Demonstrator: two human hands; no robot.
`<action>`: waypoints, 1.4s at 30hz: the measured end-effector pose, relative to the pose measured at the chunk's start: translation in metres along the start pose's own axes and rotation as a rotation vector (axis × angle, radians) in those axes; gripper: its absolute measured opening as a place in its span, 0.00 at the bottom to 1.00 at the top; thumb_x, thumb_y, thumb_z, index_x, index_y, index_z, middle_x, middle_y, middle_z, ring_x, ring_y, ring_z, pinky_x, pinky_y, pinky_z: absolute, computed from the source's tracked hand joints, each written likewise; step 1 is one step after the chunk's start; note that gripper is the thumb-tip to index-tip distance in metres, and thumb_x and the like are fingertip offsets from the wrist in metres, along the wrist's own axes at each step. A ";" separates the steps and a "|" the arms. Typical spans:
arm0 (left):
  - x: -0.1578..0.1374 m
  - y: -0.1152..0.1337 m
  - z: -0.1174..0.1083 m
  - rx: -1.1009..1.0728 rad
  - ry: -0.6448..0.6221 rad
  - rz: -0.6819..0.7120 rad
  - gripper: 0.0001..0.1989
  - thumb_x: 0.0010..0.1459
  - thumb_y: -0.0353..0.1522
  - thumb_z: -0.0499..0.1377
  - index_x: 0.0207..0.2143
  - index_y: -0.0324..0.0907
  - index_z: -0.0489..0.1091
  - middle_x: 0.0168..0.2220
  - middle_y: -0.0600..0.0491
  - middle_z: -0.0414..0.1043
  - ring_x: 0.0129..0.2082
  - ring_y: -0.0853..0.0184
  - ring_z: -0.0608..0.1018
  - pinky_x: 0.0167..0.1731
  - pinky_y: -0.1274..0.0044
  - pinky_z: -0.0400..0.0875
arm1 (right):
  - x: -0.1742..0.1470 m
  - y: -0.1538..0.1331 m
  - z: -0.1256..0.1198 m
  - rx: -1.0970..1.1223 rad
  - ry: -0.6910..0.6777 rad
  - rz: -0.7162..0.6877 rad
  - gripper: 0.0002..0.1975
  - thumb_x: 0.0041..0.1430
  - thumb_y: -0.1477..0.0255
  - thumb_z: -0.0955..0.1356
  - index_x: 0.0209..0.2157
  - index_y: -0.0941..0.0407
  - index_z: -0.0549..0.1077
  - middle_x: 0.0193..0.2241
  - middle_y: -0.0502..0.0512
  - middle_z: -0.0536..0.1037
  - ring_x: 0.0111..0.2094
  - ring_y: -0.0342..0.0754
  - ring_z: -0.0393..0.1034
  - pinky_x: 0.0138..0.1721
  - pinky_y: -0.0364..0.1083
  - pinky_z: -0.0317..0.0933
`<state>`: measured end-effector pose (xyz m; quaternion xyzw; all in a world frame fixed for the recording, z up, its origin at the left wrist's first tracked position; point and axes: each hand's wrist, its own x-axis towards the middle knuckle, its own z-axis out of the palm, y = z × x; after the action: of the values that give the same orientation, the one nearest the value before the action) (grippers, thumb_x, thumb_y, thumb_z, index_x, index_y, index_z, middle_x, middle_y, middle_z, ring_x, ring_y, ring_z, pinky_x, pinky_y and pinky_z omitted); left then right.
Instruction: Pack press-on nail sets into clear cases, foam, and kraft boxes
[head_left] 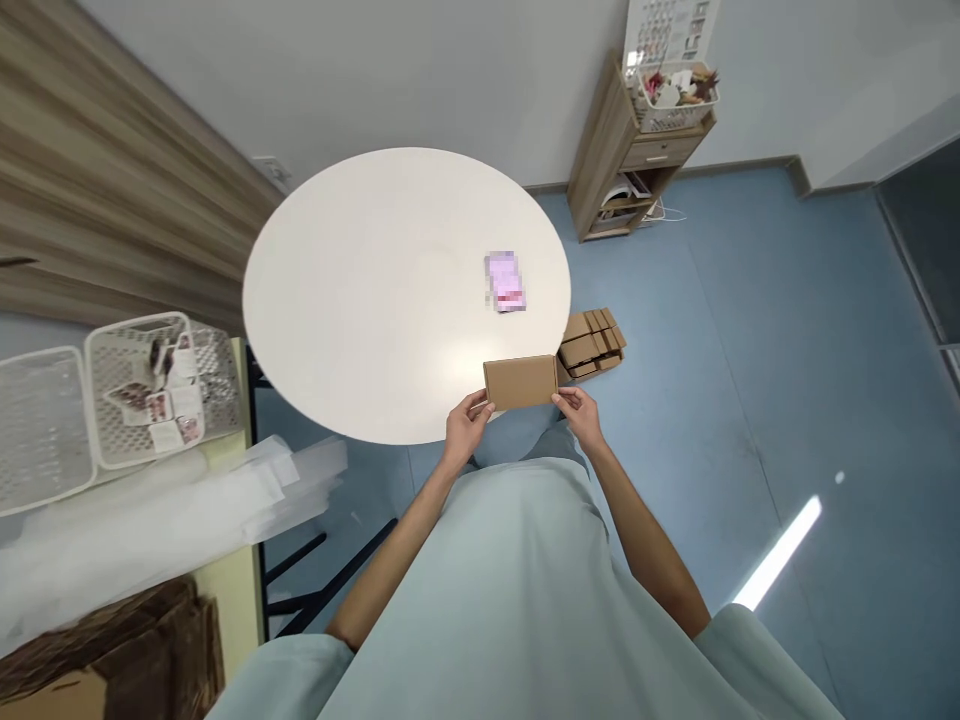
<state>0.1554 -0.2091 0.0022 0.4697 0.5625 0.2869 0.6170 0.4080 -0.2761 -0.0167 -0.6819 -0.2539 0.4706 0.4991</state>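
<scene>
Between my two hands is a small brown cardboard box [521, 382], held level over the near right edge of the round white table [375, 290]. My left hand [466, 428] grips its left end, thumb in front and fingers behind. At the opposite end, my right hand [581, 412] pinches the right side near the lower corner. The box looks closed. Farther back on the tabletop lies a purple, blurred item [505, 281], too pixelated to name.
Beside the table, more cardboard boxes [592, 343] are stacked low on the right. A wooden cabinet [600, 165] carries a white basket [675, 118]. On the left, white baskets [142, 400], plastic wrapping [165, 520] and folded cardboard [150, 650] lie on a side table.
</scene>
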 end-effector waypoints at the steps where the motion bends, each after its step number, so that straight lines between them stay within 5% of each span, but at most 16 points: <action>1: 0.008 0.005 0.021 0.012 -0.012 -0.004 0.27 0.60 0.47 0.67 0.56 0.42 0.74 0.61 0.42 0.77 0.58 0.51 0.82 0.58 0.59 0.77 | 0.012 -0.001 -0.019 0.012 0.008 0.009 0.26 0.49 0.48 0.79 0.41 0.52 0.79 0.45 0.61 0.85 0.51 0.60 0.80 0.59 0.60 0.71; 9: 0.063 0.040 0.196 0.100 -0.062 -0.083 0.26 0.61 0.47 0.66 0.56 0.42 0.73 0.60 0.40 0.77 0.55 0.50 0.83 0.58 0.58 0.77 | 0.103 -0.016 -0.185 0.007 0.009 0.101 0.27 0.48 0.47 0.79 0.40 0.53 0.79 0.42 0.59 0.85 0.47 0.57 0.80 0.57 0.59 0.71; 14: 0.085 0.053 0.269 0.134 -0.067 -0.124 0.24 0.61 0.45 0.66 0.55 0.41 0.73 0.59 0.40 0.78 0.54 0.51 0.84 0.57 0.59 0.78 | 0.148 -0.019 -0.251 -0.006 0.002 0.147 0.28 0.47 0.45 0.79 0.40 0.53 0.79 0.43 0.59 0.85 0.47 0.57 0.80 0.57 0.59 0.71; 32: 0.187 0.067 0.348 0.205 -0.156 -0.178 0.17 0.62 0.37 0.65 0.53 0.43 0.77 0.57 0.45 0.80 0.51 0.53 0.84 0.55 0.63 0.78 | 0.230 -0.038 -0.317 -0.121 0.015 0.284 0.29 0.47 0.45 0.79 0.40 0.54 0.77 0.43 0.60 0.85 0.47 0.57 0.78 0.56 0.58 0.70; 42: 0.243 0.035 0.434 0.209 0.061 -0.302 0.16 0.63 0.31 0.63 0.53 0.41 0.78 0.54 0.44 0.82 0.50 0.55 0.84 0.54 0.64 0.79 | 0.360 -0.004 -0.370 -0.195 -0.170 0.317 0.29 0.45 0.46 0.78 0.40 0.53 0.77 0.44 0.60 0.85 0.50 0.59 0.78 0.58 0.59 0.70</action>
<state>0.6288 -0.0929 -0.1019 0.4328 0.6717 0.1450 0.5835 0.8936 -0.1436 -0.1309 -0.7162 -0.2289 0.5724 0.3271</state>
